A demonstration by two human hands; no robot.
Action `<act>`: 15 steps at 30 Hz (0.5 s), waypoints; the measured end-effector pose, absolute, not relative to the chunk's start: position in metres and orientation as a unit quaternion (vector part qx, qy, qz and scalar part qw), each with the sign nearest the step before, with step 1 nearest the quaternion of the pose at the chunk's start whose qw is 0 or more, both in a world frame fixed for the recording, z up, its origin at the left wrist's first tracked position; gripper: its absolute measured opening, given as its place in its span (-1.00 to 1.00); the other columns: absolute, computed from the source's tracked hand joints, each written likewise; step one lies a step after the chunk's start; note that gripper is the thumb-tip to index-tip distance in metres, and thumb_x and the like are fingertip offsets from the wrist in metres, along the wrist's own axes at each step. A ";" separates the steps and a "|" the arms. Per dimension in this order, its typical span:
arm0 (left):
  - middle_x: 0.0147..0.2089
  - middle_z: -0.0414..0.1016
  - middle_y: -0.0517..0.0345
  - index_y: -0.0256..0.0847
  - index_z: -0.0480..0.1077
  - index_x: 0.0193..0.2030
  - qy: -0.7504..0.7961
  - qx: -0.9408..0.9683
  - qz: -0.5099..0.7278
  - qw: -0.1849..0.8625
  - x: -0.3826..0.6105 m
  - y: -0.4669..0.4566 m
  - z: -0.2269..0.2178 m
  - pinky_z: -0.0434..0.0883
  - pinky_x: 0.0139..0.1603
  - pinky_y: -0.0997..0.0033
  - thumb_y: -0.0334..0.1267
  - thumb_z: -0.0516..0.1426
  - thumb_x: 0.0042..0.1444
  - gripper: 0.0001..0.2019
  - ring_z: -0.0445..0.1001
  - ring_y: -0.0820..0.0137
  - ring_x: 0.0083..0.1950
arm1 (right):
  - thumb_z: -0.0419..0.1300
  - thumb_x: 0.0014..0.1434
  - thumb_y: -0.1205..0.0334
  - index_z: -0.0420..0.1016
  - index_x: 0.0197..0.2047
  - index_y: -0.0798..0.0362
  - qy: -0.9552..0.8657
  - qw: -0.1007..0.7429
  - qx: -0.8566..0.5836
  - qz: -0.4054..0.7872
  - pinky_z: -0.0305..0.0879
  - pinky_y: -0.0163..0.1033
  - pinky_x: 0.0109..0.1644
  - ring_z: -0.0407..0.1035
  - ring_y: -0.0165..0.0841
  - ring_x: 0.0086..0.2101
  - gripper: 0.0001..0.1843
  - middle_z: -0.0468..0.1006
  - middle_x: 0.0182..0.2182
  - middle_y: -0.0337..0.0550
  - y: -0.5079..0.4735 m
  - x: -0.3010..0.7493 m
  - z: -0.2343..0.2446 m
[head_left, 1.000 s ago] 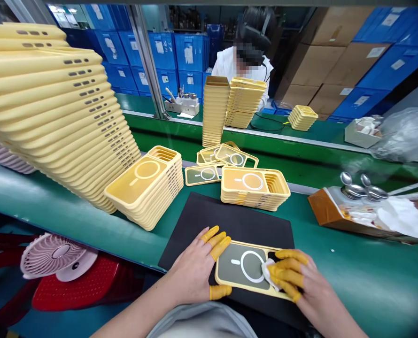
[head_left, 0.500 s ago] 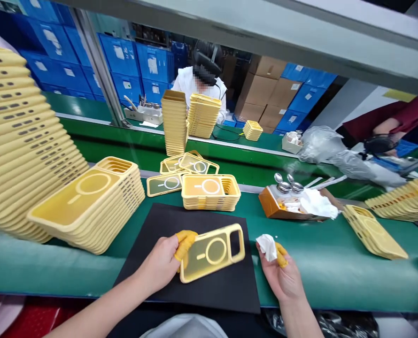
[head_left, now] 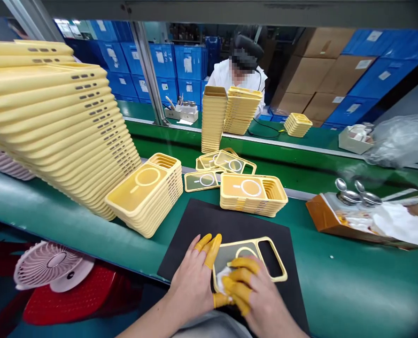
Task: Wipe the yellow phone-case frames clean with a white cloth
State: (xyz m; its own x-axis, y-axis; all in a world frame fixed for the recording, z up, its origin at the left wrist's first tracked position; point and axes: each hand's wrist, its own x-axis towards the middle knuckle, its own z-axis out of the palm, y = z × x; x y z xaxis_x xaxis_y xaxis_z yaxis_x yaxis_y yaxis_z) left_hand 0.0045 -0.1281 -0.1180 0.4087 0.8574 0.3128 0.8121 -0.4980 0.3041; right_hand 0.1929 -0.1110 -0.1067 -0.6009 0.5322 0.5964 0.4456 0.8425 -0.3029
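Head view, near to far.

- Right hand (head_left: 256, 298): fingers in yellow rubber cots, curled down and closed over a small white crumpled cloth (head_left: 223, 274). Only a corner of the cloth shows, at the fingertips, and it is pressed onto the case.
- Left hand (head_left: 193, 281): just left of the right hand, with the thumb tip touching the right fingers. The palm is open and flat. The cot-covered fingers lie across the short left end, and the thumb sits at the near left corner. It closes on nothing and appears to pin the case down rather than hold it.
- Yellow-rimmed phone case with a clear back and white ring (head_left: 230, 253): lies flat under both hands. Its long axis runs left to right, with the right end swung slightly away. The camera cut-out end sticks out to the right, past the right fingertips and uncovered. The right hand covers the near left half. Both hands touch the case, the left at its end and the right over its back.
- Black rectangular mat (head_left: 230, 218): under the case, on the green belt table (head_left: 336, 281).
- Beyond the fingertips: a low stack of yellow cases (head_left: 253, 192), with loose single cases (head_left: 204, 180) just behind it.
- Left of the left hand, farther off: a second low stack (head_left: 147, 192), then a tall leaning stack (head_left: 54, 122).
- Right of the right hand, well apart: an orange tray with metal spoons (head_left: 320, 213).
- Far side: a co-worker in white (head_left: 237, 72).
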 end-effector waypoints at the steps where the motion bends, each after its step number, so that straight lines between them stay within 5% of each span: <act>1: 0.17 0.27 -0.21 -0.30 -0.28 0.35 0.499 0.836 0.219 0.060 0.005 -0.128 -0.117 0.03 0.30 -0.13 0.21 0.18 -0.10 0.05 0.17 0.02 0.25 | 0.08 0.14 0.42 0.44 -0.17 -0.02 -0.890 0.348 -0.292 0.029 0.07 -0.03 0.09 0.29 -0.27 -0.12 -0.78 0.51 -0.28 -0.21 -0.106 0.203 -0.108; 8: 0.15 0.29 -0.16 -0.28 -0.25 0.34 0.523 0.824 0.203 0.082 0.005 -0.127 -0.113 0.05 0.30 -0.13 0.20 0.25 -0.21 0.12 0.15 0.01 0.26 | 0.08 0.10 0.40 0.48 -0.31 0.09 -0.810 0.336 -0.464 -0.129 0.13 0.13 0.02 0.28 -0.14 -0.21 -0.85 0.45 -0.38 -0.04 -0.085 0.228 -0.113; 15: 0.22 0.21 -0.19 -0.25 -0.23 0.35 0.512 0.833 0.196 0.081 0.008 -0.125 -0.108 0.02 0.31 -0.18 0.10 0.22 -0.11 0.01 0.05 -0.02 0.31 | 0.17 0.13 0.24 0.49 -0.22 -0.02 -0.754 0.436 -0.491 0.035 0.28 -0.13 -0.07 0.38 -0.25 -0.17 -0.87 0.51 -0.24 -0.16 -0.140 0.279 -0.141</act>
